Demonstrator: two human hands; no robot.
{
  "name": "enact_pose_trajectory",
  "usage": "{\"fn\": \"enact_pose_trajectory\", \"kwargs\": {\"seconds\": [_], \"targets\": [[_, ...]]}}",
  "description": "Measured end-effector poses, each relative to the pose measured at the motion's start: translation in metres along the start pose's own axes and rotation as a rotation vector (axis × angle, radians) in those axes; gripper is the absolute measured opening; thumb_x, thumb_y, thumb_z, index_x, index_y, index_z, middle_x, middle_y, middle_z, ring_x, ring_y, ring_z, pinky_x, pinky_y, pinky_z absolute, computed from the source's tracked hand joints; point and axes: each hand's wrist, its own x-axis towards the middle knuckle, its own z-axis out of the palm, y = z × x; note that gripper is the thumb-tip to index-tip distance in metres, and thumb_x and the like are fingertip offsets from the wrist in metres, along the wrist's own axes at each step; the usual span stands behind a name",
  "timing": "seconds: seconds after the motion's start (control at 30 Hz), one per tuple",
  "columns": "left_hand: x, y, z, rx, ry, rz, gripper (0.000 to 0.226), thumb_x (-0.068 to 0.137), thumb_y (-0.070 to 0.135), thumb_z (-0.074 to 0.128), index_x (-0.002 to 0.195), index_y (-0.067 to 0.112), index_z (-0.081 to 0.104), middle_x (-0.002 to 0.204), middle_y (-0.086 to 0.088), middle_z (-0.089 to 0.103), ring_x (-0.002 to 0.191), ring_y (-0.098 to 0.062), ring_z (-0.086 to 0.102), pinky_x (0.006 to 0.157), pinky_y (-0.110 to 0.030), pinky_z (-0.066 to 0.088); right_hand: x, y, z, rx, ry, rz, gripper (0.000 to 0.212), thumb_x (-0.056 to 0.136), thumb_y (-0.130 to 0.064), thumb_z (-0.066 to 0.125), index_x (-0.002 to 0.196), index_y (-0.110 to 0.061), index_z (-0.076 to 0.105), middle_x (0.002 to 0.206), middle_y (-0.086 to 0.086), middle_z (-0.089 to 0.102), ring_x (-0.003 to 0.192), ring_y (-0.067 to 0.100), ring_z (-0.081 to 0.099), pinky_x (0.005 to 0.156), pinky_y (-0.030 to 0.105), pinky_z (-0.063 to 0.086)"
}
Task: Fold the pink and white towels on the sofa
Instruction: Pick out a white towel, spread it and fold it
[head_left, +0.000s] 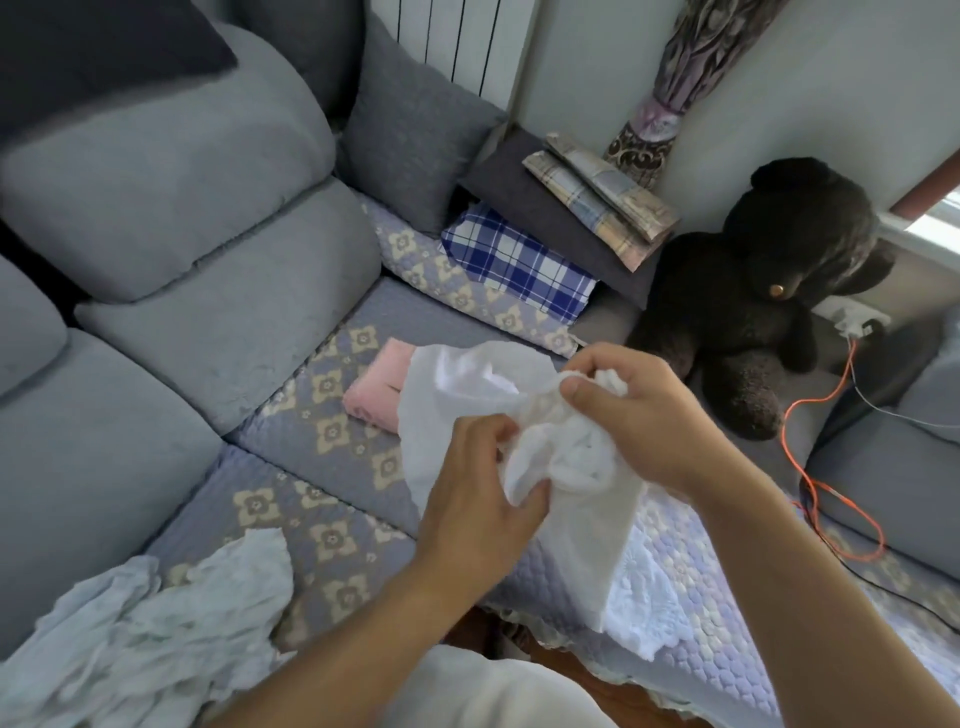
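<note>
A white towel (457, 395) hangs bunched in the air above the sofa seat (291, 415), held by both hands. My left hand (478, 493) pinches a crumpled fold near its lower middle. My right hand (634, 410) grips a bunched upper part between thumb and fingers. A loose flap of the white towel drops toward the seat's front edge. Behind it, a pink towel (379, 384) lies folded flat on the patterned seat cover, its right part hidden by the white towel.
A pale crumpled cloth (156, 618) lies on the seat at the front left. Grey back cushions (171, 182) line the left. A blue plaid cloth (519, 260), folded covers (597, 192) and a black teddy bear (763, 291) sit at the back right. An orange cable (810, 467) trails at right.
</note>
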Motion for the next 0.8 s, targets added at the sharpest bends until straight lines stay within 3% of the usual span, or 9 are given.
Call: {"fn": "enact_pose_trajectory", "kwargs": {"seconds": [0.07, 0.13, 0.23, 0.3, 0.37, 0.43, 0.57, 0.67, 0.8], "targets": [[0.002, -0.013, 0.009, 0.121, 0.03, -0.054, 0.051, 0.082, 0.047, 0.072, 0.12, 0.032, 0.041, 0.116, 0.015, 0.043, 0.099, -0.003, 0.051, 0.073, -0.013, 0.044, 0.004, -0.011, -0.005, -0.03, -0.029, -0.044, 0.013, 0.094, -0.032, 0.066, 0.082, -0.03, 0.069, 0.082, -0.01, 0.068, 0.076, 0.014, 0.066, 0.072, 0.04, 0.056], [0.022, -0.028, -0.001, 0.123, 0.041, -0.155, 0.03, 0.087, 0.035, 0.067, 0.104, 0.039, 0.042, 0.1, 0.02, 0.051, 0.085, -0.004, 0.054, 0.062, -0.018, 0.04, 0.005, -0.019, -0.012, -0.072, -0.077, -0.086, 0.012, 0.094, -0.033, 0.067, 0.083, -0.031, 0.07, 0.082, -0.012, 0.069, 0.075, 0.014, 0.066, 0.072, 0.039, 0.057], [0.059, -0.047, -0.039, 0.167, -0.064, -0.081, 0.036, 0.082, 0.003, 0.053, 0.076, 0.037, 0.044, 0.072, 0.011, 0.054, 0.066, -0.003, 0.05, 0.056, -0.029, 0.033, 0.005, -0.023, -0.028, -0.098, -0.124, -0.097, 0.011, 0.094, -0.032, 0.067, 0.085, -0.031, 0.071, 0.08, -0.007, 0.069, 0.071, 0.031, 0.065, 0.064, 0.048, 0.056], [0.085, -0.046, -0.071, 0.161, -0.135, -0.065, 0.038, 0.08, 0.0, 0.048, 0.078, 0.037, 0.046, 0.076, 0.005, 0.055, 0.068, -0.005, 0.051, 0.059, -0.038, 0.043, 0.005, -0.021, -0.038, -0.089, -0.14, -0.079, 0.011, 0.094, -0.032, 0.067, 0.085, -0.031, 0.072, 0.082, -0.004, 0.069, 0.074, 0.036, 0.065, 0.066, 0.051, 0.057], [0.109, -0.036, -0.097, 0.183, -0.131, 0.011, 0.036, 0.076, 0.001, 0.042, 0.083, 0.037, 0.042, 0.085, 0.003, 0.053, 0.078, -0.022, 0.055, 0.068, -0.052, 0.049, 0.006, -0.02, -0.044, -0.003, -0.151, -0.038, 0.011, 0.093, -0.031, 0.068, 0.084, -0.027, 0.073, 0.084, 0.001, 0.07, 0.077, 0.038, 0.066, 0.069, 0.053, 0.058], [0.123, -0.027, -0.108, 0.289, -0.148, 0.168, 0.029, 0.075, 0.006, 0.036, 0.083, 0.034, 0.039, 0.098, 0.005, 0.05, 0.085, -0.029, 0.054, 0.074, -0.059, 0.048, 0.007, -0.021, -0.047, 0.154, -0.177, 0.003, 0.012, 0.087, -0.033, 0.073, 0.083, -0.022, 0.073, 0.083, 0.006, 0.071, 0.07, 0.031, 0.067, 0.066, 0.045, 0.059], [0.121, -0.025, -0.103, 0.335, -0.162, 0.204, 0.014, 0.082, 0.034, 0.041, 0.087, 0.042, 0.052, 0.1, 0.021, 0.057, 0.083, -0.003, 0.056, 0.075, -0.038, 0.051, 0.004, -0.023, -0.056, 0.366, -0.262, 0.04, 0.022, 0.079, -0.033, 0.079, 0.086, -0.013, 0.072, 0.081, 0.01, 0.069, 0.068, 0.022, 0.066, 0.06, 0.031, 0.056], [0.103, -0.04, -0.096, 0.304, -0.14, 0.251, 0.03, 0.09, 0.012, 0.046, 0.086, 0.041, 0.041, 0.096, 0.016, 0.058, 0.085, -0.011, 0.057, 0.072, -0.038, 0.051, 0.005, -0.024, -0.059, 0.382, -0.077, 0.089, 0.015, 0.085, -0.032, 0.074, 0.082, -0.018, 0.073, 0.082, 0.009, 0.069, 0.072, 0.024, 0.067, 0.063, 0.035, 0.058], [0.066, -0.054, -0.087, 0.332, -0.321, 0.354, 0.047, 0.086, -0.005, 0.058, 0.118, 0.03, 0.06, 0.113, 0.019, 0.05, 0.085, -0.01, 0.058, 0.069, -0.031, 0.05, 0.008, -0.018, -0.052, 0.297, 0.167, 0.149, 0.021, 0.096, -0.028, 0.066, 0.077, -0.026, 0.074, 0.084, 0.005, 0.072, 0.076, 0.025, 0.072, 0.069, 0.041, 0.062]]}}
